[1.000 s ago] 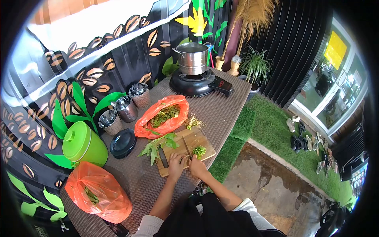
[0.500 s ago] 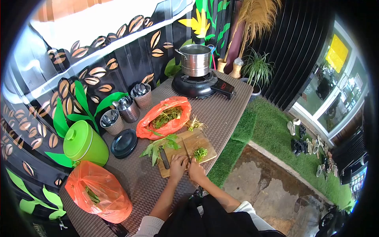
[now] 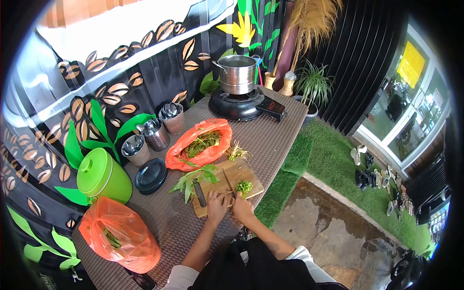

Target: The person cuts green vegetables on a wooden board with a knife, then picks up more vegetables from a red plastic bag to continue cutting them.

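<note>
My right hand is wrapped round the handle of a knife, whose blade points away from me over the wooden cutting board. Close beside it, my left hand rests on the board's near edge with curled fingers; whatever is under them is hidden. A small heap of chopped greens lies just right of the blade. Leafy green stems spread over the board's left side, next to a dark elongated shape. Past the board sits an open orange plastic bag of greens, with cut-off roots to its right.
A steel pot stands on a black portable stove at the far end. Metal cups of cutlery, dark stacked plates, a green lidded bucket and a second orange bag line the left. The table's right edge is near the board.
My right hand and the knife handle have shifted slightly right and away from my left hand. The left hand's fingers have moved a little; the other things stay where they were.
</note>
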`<state>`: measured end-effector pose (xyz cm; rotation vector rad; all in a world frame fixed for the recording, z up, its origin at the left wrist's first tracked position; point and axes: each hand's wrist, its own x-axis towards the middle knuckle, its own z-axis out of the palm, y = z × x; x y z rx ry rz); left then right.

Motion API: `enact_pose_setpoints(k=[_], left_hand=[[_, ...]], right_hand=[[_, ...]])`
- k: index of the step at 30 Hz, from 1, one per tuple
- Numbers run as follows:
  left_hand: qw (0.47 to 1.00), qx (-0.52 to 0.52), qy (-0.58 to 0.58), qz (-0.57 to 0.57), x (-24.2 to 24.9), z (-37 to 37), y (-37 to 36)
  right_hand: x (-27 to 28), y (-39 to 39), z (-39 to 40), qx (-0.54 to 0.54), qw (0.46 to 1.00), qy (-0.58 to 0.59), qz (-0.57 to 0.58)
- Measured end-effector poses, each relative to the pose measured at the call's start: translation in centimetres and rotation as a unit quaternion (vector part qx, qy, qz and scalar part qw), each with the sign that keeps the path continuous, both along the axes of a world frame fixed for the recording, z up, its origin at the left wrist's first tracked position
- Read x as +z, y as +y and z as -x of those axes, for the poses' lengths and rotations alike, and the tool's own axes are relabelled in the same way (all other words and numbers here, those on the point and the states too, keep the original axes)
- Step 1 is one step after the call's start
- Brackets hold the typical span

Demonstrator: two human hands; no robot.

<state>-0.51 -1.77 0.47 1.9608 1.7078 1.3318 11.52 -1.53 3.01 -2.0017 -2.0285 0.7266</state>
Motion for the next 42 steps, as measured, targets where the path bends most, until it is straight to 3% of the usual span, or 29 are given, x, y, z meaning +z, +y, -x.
enact_pose_setpoints(k=[14,23,26,31,35,42], left_hand=[[0.999,-0.003,0.034,0.023,-0.3,-1.3,1.8],[1.0,0.007,0.025,0.0,-0.2,-1.3,1.7],[1.0,0.009,0.007,0.017,-0.4,-1.4,1.6],[1.0,0.006,0.004,0.01,-1.1,-1.2,1.8],[1.0,0.009,0.015,0.008,-0.9,-1.2,1.7],[0.999,0.014,0.018,0.022,-0.4,-1.3,1.4]], right_hand=[[0.1,0.5,-1.5,0.018,1.0,-0.018,-0.013],[0.5,1.6,-1.8,0.033,0.999,0.004,0.04],[-0.6,0.7,-1.2,0.009,0.999,-0.031,-0.03],[0.5,1.7,-1.8,0.034,0.999,0.023,0.003],[-1.2,0.8,-1.1,0.001,1.0,-0.001,0.005],[0.4,0.7,-1.2,0.025,0.999,0.006,0.023]])
